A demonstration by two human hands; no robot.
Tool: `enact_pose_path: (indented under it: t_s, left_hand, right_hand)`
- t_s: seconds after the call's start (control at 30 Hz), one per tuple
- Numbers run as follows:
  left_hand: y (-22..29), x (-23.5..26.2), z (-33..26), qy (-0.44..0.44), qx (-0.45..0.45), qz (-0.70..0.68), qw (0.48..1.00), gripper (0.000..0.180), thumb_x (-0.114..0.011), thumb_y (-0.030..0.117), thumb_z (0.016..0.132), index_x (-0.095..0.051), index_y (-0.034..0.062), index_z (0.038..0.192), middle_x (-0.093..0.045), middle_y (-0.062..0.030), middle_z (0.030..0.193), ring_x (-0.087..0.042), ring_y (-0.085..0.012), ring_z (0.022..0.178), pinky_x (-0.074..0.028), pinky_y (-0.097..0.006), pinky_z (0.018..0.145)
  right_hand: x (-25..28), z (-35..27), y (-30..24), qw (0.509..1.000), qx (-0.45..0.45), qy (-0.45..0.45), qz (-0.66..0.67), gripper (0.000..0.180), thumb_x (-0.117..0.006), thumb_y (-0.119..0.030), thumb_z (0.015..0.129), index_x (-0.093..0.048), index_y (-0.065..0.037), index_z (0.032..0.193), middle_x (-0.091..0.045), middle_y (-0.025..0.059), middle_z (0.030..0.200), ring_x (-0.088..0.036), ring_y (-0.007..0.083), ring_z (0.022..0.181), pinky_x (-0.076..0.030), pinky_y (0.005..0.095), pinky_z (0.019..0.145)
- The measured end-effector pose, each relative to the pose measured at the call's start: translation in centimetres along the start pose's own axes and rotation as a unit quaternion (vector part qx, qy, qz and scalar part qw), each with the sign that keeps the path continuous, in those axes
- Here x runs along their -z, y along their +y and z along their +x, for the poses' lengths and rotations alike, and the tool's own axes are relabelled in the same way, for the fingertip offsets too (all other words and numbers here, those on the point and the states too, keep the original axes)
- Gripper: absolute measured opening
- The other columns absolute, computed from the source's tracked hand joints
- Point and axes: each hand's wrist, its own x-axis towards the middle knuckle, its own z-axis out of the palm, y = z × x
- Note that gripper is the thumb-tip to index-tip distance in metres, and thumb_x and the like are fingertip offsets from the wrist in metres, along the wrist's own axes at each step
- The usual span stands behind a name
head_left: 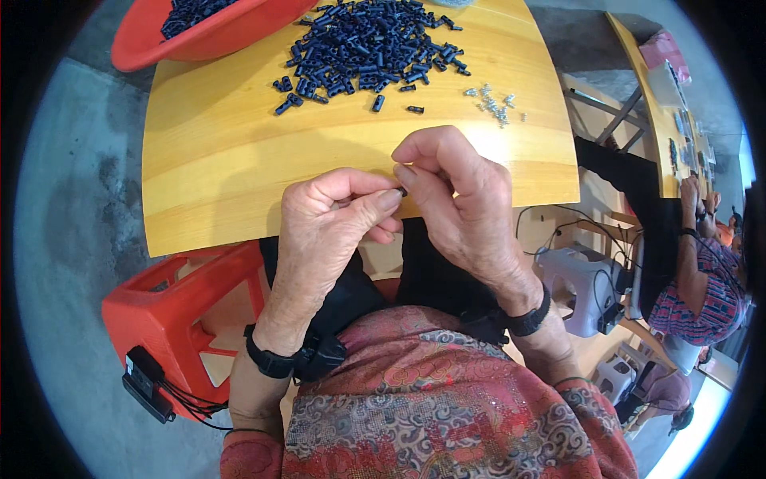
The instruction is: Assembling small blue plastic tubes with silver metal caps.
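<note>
The left hand [331,219] pinches a small dark part [402,191] between thumb and fingers, seemingly to keep its end free for the right hand [463,203]. The right thumb and forefinger almost meet just above; I cannot tell if they hold something. On the smooth yellow table [215,172], 2 heaps lie apart, perhaps for easy picking: dark, hollow plastic cylinders [363,48] and shiny, metal-looking small pieces [491,104].
</note>
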Motion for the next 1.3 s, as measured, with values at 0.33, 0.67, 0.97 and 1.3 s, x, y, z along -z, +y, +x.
enact_pose_path:
  t_s: [0.33, 0.67, 0.97, 1.3]
  left_hand:
    - [0.1, 0.01, -0.07, 0.003, 0.005, 0.022, 1.0, 0.015, -0.065, 0.008, 0.086, -0.066, -0.0049, 0.093, -0.067, -0.0091, 0.074, -0.065, -0.0112, 0.062, -0.052, -0.02, 0.054]
    - [0.11, 0.23, -0.07, -0.002, 0.026, -0.001, 1.0, 0.014, -0.065, 0.007, 0.085, -0.065, -0.0027, 0.095, -0.067, -0.0111, 0.078, -0.064, -0.013, 0.062, -0.053, -0.022, 0.054]
    - [0.16, 0.01, -0.03, 0.001, 0.025, 0.003, 1.0, 0.015, -0.066, 0.008, 0.085, -0.065, -0.0029, 0.094, -0.066, -0.0113, 0.078, -0.065, -0.0144, 0.063, -0.053, -0.023, 0.053]
    - [0.13, 0.02, 0.04, 0.001, 0.013, 0.008, 1.0, 0.015, -0.066, 0.009, 0.085, -0.065, -0.0041, 0.093, -0.065, -0.0096, 0.076, -0.064, -0.0141, 0.062, -0.053, -0.023, 0.053]
  right_hand:
    - [-0.2, -0.29, 0.09, 0.999, -0.035, 0.009, 0.039, 0.015, -0.062, 0.0, 0.081, -0.057, -0.003, 0.094, -0.055, 0.0042, 0.059, -0.057, 0.011, 0.055, -0.045, 0.0248, 0.052]
    - [0.69, -0.5, 0.43, 0.948, -0.202, -0.009, 0.245, 0.016, -0.06, 0.0, 0.084, -0.057, -0.003, 0.1, -0.055, -0.0026, 0.069, -0.049, 0.0026, 0.062, -0.041, 0.0189, 0.055]
    - [0.05, -0.48, 0.59, 0.97, -0.156, -0.014, 0.187, 0.018, -0.061, 0.0, 0.084, -0.057, -0.003, 0.101, -0.055, -0.0012, 0.067, -0.05, 0.0039, 0.061, -0.043, 0.0201, 0.055]
    - [0.02, -0.48, 0.39, 0.984, -0.116, -0.012, 0.138, 0.018, -0.062, 0.001, 0.082, -0.057, -0.003, 0.099, -0.056, 0.0013, 0.065, -0.053, 0.0064, 0.06, -0.044, 0.0216, 0.056]
